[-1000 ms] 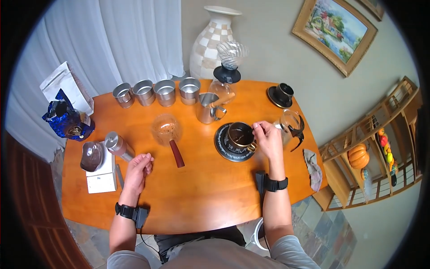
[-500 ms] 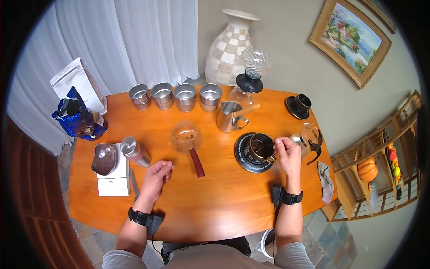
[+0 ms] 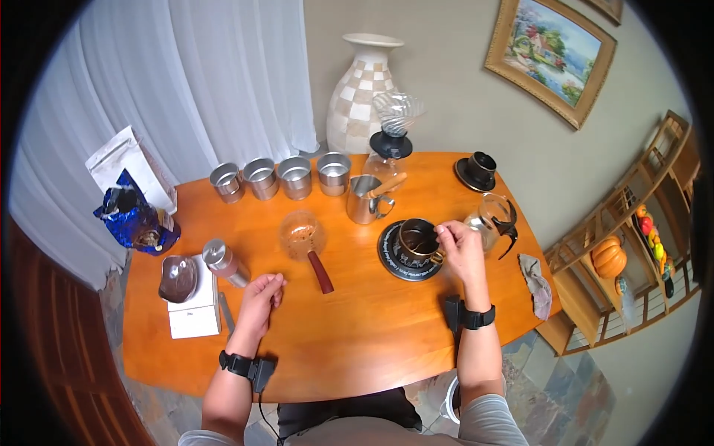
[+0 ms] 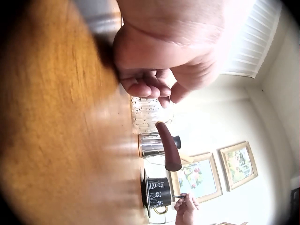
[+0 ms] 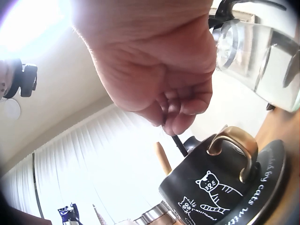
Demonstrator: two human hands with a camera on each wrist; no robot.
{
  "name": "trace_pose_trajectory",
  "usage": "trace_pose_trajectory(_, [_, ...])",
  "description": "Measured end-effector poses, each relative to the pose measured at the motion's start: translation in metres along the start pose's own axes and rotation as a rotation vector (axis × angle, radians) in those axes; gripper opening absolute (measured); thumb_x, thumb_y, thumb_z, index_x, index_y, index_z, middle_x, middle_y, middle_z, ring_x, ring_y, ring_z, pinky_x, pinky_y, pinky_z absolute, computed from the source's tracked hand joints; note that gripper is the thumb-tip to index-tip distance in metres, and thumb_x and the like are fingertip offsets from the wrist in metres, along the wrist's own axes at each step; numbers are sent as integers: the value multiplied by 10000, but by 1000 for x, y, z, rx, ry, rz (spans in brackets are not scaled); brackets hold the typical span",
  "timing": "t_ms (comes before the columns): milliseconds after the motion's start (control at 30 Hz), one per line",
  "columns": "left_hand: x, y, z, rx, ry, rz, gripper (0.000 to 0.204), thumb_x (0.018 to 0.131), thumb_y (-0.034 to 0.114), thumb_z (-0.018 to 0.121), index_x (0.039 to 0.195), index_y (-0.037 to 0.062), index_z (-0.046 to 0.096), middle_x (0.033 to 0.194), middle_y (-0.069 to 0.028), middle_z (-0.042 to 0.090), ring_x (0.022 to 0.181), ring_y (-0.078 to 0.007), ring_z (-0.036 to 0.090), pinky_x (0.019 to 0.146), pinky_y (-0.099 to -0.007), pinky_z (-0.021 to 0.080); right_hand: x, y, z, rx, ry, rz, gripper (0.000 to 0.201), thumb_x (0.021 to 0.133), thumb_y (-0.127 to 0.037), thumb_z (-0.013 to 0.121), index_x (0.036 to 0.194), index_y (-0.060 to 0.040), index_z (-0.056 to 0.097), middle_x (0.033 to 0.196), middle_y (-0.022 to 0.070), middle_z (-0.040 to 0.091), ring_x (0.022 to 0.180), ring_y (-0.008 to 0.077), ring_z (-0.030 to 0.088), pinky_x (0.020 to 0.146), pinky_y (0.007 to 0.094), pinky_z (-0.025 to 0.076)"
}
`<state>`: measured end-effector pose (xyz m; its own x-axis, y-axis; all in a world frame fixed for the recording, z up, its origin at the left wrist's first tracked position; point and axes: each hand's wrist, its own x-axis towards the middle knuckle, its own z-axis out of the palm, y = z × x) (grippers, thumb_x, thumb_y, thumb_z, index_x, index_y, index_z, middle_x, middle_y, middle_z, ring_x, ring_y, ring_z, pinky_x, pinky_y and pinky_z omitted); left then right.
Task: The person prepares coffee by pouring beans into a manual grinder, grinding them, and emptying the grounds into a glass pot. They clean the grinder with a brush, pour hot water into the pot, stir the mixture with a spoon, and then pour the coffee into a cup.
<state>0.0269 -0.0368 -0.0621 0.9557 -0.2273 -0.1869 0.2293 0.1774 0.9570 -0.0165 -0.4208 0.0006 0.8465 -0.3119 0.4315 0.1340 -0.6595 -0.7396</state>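
Note:
My right hand (image 3: pixel 462 249) pinches a slim spoon handle (image 5: pixel 179 146) between thumb and fingertips, just above a black cup (image 3: pixel 411 256). The handle slants down into the cup; its lower end is hidden inside. White cat drawings and a gold handle mark the cup, which stands upright on a black saucer (image 3: pixel 392 264) with white lettering. My left hand (image 3: pixel 259 303) rests at the table with loosely curled fingers, holding nothing. Nearest to it are a metal canister (image 3: pixel 223 260) with a pinkish lower part and a speckled glass pan (image 3: pixel 301 229) with a dark red handle (image 3: pixel 322 273).
Behind the cup stands a steel pitcher (image 3: pixel 361 204) with a wooden-handled tool in it. Right of my right hand are a glass pot (image 3: pixel 491 220) and a grey cloth (image 3: pixel 535 286). Several metal cups (image 3: pixel 295 181) line the back edge. A white scale (image 3: pixel 193 318) lies at left.
The head view has shifted between frames. My right hand stays at the cup, pinching the spoon, and my left hand keeps its loosely curled rest beside the canister.

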Motion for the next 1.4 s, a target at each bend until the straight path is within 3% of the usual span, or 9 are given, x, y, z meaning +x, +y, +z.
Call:
trace_pose_trajectory(433, [-3,5,5,25,-2,-2,208,960,205,600,849,29,605,635,42,471,585,-54,410,548,-202,326,-2,-6,-2,-46,8,-34,203,910,-158,627,898,40,670,743,169,659,645,277,644,608,357,499])
trace_pose_trajectory(600, [-2,5,5,29,13,4,207,961,199,599,828,40,598,633,39,474,577,-57,410,539,-200,319,-3,-11,-3,-34,-6,-43,196,909,-155,618,892,36,662,753,206,637,686,349,629,625,399,487])
trace_pose_trajectory(833, [0,1,2,53,-6,7,202,962,192,591,834,36,602,624,20,494,565,-72,439,531,-196,339,-2,-4,-2,-34,3,-62,194,897,-143,617,872,44,662,769,220,641,726,388,629,651,416,494])
trace_pose_trajectory(967, [0,0,1,10,1,6,200,951,202,614,837,38,608,634,36,491,564,-56,413,535,-197,324,-3,-6,-2,-51,13,-124,195,897,-143,616,871,44,662,772,217,643,726,391,625,650,414,493])
trace_pose_trajectory(1167, [0,0,1,38,-21,7,223,952,222,613,848,24,618,619,36,483,562,-56,406,531,-199,312,-2,-6,-1,-32,-5,-51,208,903,-158,618,883,43,666,747,207,638,680,355,629,626,400,488])
trace_pose_trajectory(1400, [-1,0,1,54,-16,28,222,953,228,611,853,31,633,614,45,464,565,-53,396,532,-200,302,-2,2,4,-22,0,-43,217,917,-161,614,886,47,668,735,169,661,650,276,652,602,353,497])
